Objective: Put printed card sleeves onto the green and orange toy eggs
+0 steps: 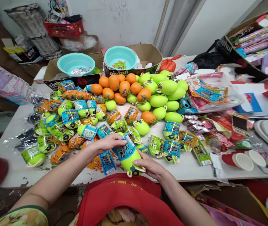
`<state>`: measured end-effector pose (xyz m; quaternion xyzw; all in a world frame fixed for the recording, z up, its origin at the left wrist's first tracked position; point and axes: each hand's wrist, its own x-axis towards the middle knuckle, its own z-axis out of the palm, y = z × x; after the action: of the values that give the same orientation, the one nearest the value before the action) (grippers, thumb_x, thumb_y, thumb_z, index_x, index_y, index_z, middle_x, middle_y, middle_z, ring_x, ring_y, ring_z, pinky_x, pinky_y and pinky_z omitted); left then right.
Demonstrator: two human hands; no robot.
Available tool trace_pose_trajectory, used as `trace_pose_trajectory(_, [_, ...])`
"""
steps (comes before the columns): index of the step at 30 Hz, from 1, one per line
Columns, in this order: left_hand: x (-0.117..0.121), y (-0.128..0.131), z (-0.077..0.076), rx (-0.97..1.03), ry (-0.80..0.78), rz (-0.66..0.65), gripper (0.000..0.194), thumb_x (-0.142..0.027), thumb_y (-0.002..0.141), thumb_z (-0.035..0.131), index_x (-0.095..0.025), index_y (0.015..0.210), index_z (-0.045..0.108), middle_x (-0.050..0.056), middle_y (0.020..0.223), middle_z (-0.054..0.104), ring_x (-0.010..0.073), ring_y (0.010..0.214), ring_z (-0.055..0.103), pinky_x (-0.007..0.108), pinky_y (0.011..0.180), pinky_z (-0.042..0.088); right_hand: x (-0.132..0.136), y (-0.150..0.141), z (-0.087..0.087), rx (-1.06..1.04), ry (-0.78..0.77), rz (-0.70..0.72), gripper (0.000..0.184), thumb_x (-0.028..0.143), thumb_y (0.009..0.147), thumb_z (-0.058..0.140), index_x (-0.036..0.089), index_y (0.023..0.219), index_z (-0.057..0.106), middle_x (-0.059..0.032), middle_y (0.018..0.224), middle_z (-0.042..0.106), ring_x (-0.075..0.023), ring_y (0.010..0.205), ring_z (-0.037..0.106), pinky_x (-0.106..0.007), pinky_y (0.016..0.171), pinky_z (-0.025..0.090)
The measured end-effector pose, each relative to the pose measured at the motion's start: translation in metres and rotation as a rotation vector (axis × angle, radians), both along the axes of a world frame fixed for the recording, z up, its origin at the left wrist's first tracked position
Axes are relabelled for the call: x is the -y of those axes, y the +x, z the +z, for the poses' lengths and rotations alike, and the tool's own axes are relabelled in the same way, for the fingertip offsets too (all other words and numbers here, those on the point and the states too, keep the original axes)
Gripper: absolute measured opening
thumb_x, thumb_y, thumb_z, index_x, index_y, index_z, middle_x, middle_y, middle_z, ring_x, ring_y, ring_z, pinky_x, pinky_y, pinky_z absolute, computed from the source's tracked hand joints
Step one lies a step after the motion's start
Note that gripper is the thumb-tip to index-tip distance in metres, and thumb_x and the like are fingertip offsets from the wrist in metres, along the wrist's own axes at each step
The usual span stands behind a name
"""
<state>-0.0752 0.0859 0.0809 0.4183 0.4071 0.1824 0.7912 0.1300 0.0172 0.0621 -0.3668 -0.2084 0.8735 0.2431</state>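
Closest to us was a red apron [124, 198]. On the left we saw a heap of wrapped eggs [70, 116]. Next came our left hand [110, 142], pinching the top of a blue sleeve [127, 150]. The sleeve went around the upper part of a green egg [129, 164], near the table's [185, 172] front edge. The egg's long way ran from that pinch down and a bit right. Our right hand [149, 164] held its bare low end. Farther right lay paper cups [244, 161].

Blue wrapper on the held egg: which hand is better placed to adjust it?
Probably the left hand: it holds the blue wrapper, while the right hand supports the green egg lower down.
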Motion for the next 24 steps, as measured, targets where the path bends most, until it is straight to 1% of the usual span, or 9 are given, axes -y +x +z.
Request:
trace_pose_trajectory(4, [0.001,0.003,0.008,-0.023,0.06,-0.077,0.025,-0.037,0.075,0.065,-0.014,0.075,0.074,0.009,0.083,0.073,0.0245,0.076,0.065,0.035,0.076,0.048,0.003,-0.009,-0.001,0.009,0.031,-0.022,0.066,0.027,0.06,0.074,0.021,0.121,0.051,-0.0075,0.108,0.067,-0.0249,0.093,0.066,-0.038,0.082,0.051])
trace_pose_trajectory(6, [0.001,0.002,0.014,-0.027,0.088,-0.04,0.025,-0.036,0.075,0.066,-0.013,0.079,0.074,0.01,0.085,0.072,0.0248,0.078,0.064,0.034,0.076,0.048,0.005,-0.012,0.0,0.025,0.033,-0.077,0.064,0.028,0.058,0.074,0.021,0.118,0.053,-0.0077,0.106,0.067,-0.0254,0.092,0.066,-0.038,0.08,0.051])
trace_pose_trajectory(8, [0.004,-0.001,0.019,-0.041,0.197,0.175,0.026,-0.03,0.071,0.071,-0.016,0.093,0.072,0.008,0.098,0.071,0.0251,0.093,0.062,0.031,0.083,0.046,0.008,-0.012,0.001,0.034,0.036,-0.159,0.059,0.03,0.058,0.073,0.022,0.113,0.055,-0.0077,0.105,0.067,-0.0259,0.093,0.065,-0.039,0.081,0.051])
trace_pose_trajectory(10, [0.011,-0.005,0.019,-0.083,0.281,0.471,0.043,-0.024,0.065,0.076,-0.021,0.107,0.067,0.006,0.115,0.065,0.0242,0.109,0.055,0.028,0.089,0.042,0.013,-0.012,0.003,0.034,0.04,-0.245,0.054,0.032,0.059,0.072,0.023,0.11,0.056,-0.0068,0.104,0.067,-0.0255,0.094,0.065,-0.039,0.084,0.05])
trace_pose_trajectory(11, [0.017,-0.007,0.017,-0.097,0.26,0.546,0.049,-0.024,0.064,0.077,-0.022,0.112,0.064,0.006,0.12,0.062,0.0242,0.112,0.053,0.027,0.089,0.042,0.016,-0.013,0.003,0.025,0.041,-0.279,0.054,0.031,0.059,0.071,0.024,0.111,0.056,-0.0062,0.104,0.067,-0.0252,0.094,0.065,-0.039,0.086,0.05])
trace_pose_trajectory(12, [0.023,-0.009,0.013,-0.096,0.191,0.536,0.051,-0.027,0.066,0.076,-0.022,0.114,0.062,0.007,0.122,0.061,0.0252,0.111,0.054,0.028,0.086,0.044,0.021,-0.014,0.002,0.007,0.041,-0.31,0.055,0.031,0.06,0.071,0.025,0.113,0.054,-0.0056,0.104,0.067,-0.0249,0.095,0.065,-0.04,0.087,0.049])
trace_pose_trajectory(16, [0.05,-0.011,-0.006,0.034,-0.136,0.166,0.057,-0.042,0.069,0.071,-0.016,0.118,0.06,0.015,0.108,0.067,0.0282,0.087,0.064,0.031,0.066,0.049,0.04,-0.023,-0.003,-0.07,0.026,-0.375,0.06,0.028,0.065,0.072,0.029,0.121,0.048,-0.0042,0.113,0.064,-0.0234,0.099,0.064,-0.041,0.09,0.048])
trace_pose_trajectory(19, [0.058,-0.009,-0.014,0.095,-0.142,0.083,0.063,-0.04,0.065,0.075,-0.014,0.12,0.058,0.013,0.1,0.069,0.0248,0.079,0.065,0.032,0.071,0.048,0.046,-0.026,-0.006,-0.071,0.024,-0.383,0.06,0.033,0.067,0.075,0.028,0.121,0.049,-0.0054,0.118,0.062,-0.0238,0.105,0.06,-0.041,0.093,0.046])
trace_pose_trajectory(24, [0.061,-0.003,-0.014,0.112,-0.093,0.025,0.069,-0.037,0.065,0.076,-0.015,0.126,0.052,0.01,0.105,0.068,0.0246,0.091,0.063,0.035,0.08,0.047,0.039,-0.024,-0.007,-0.027,0.054,-0.409,0.046,0.041,0.075,0.07,0.019,0.114,0.057,-0.0101,0.114,0.065,-0.0266,0.105,0.06,-0.044,0.094,0.045])
